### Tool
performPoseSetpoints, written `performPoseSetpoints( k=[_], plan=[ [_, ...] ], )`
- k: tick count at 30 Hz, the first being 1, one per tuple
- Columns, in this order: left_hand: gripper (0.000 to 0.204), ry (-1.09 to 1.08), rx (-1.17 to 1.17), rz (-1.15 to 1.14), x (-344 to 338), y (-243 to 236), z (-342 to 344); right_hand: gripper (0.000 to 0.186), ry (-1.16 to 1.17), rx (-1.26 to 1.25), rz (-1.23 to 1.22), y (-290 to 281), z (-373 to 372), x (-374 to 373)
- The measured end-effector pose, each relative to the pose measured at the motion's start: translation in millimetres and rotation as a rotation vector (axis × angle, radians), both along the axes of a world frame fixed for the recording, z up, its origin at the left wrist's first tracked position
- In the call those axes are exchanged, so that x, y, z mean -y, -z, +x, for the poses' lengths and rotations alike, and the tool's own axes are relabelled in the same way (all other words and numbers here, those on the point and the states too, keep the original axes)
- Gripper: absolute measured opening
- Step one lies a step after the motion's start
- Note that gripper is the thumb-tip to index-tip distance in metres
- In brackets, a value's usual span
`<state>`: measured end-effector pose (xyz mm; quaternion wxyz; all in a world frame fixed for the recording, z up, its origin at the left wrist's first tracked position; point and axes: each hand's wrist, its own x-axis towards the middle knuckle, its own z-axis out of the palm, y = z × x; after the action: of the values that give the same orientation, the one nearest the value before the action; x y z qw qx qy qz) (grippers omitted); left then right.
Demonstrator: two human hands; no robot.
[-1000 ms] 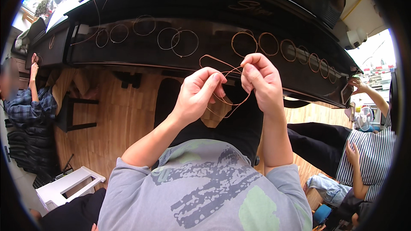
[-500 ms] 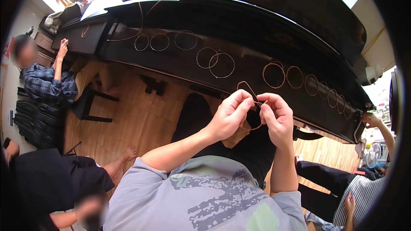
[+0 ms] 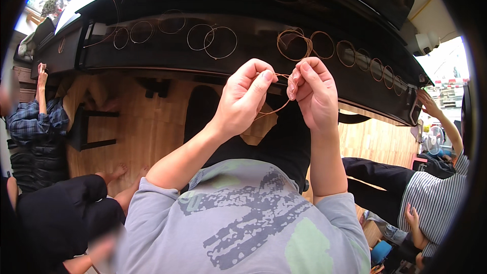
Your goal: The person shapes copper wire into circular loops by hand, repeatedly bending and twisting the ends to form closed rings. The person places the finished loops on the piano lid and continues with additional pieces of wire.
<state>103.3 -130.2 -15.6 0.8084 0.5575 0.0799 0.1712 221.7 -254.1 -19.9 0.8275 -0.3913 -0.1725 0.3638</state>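
My left hand (image 3: 246, 94) pinches a thin copper-coloured wire (image 3: 275, 110) between thumb and fingertips. Close beside it, my right hand (image 3: 313, 89) grips the same wire with thumb and fingers pressed together. A short stretch of wire spans the gap between the fingertips, and a loose loop hangs below the hands. Just beyond my right hand, a copper coil (image 3: 278, 45) lies on a glossy black surface (image 3: 253, 63). Two overlapping silvery rings (image 3: 236, 45) lie beyond my left hand.
More copper rings (image 3: 346, 53) run along the black surface to the right, with silvery rings (image 3: 143, 32) to the left. A person in a plaid shirt (image 3: 38, 127) sits at the left. Another in a striped top (image 3: 436, 198) is at the right. A black stool (image 3: 96, 127) stands on the wooden floor.
Both hands are raised toward the black surface's edge, still on the wire. The whole view has shifted, with the rings now farther left and higher. The upper wire loop no longer shows above my hands.
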Motion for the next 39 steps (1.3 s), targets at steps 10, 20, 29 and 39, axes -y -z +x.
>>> performPoseSetpoints(
  k=[10, 20, 29, 39],
  plan=[
    [0.017, -0.040, 0.026, -0.056, 1.3, -2.3, 17.5, 0.009, -0.147, -0.107, 0.106, 3.3, -9.2, 2.1],
    [0.017, -0.050, 0.050, -0.049, 4.6, 3.3, 17.2, 0.013, -0.213, -0.160, 0.159, 8.2, -23.4, -2.4],
    [0.015, -0.215, -0.014, 0.331, -4.1, 4.5, 7.6, 0.002, -0.214, -0.343, 0.205, 15.4, -43.5, -7.8],
    [0.006, -0.518, 0.006, 1.060, -14.2, -6.6, -4.4, 0.026, -0.240, -0.237, 0.029, 4.1, -53.7, -1.5]
  ],
)
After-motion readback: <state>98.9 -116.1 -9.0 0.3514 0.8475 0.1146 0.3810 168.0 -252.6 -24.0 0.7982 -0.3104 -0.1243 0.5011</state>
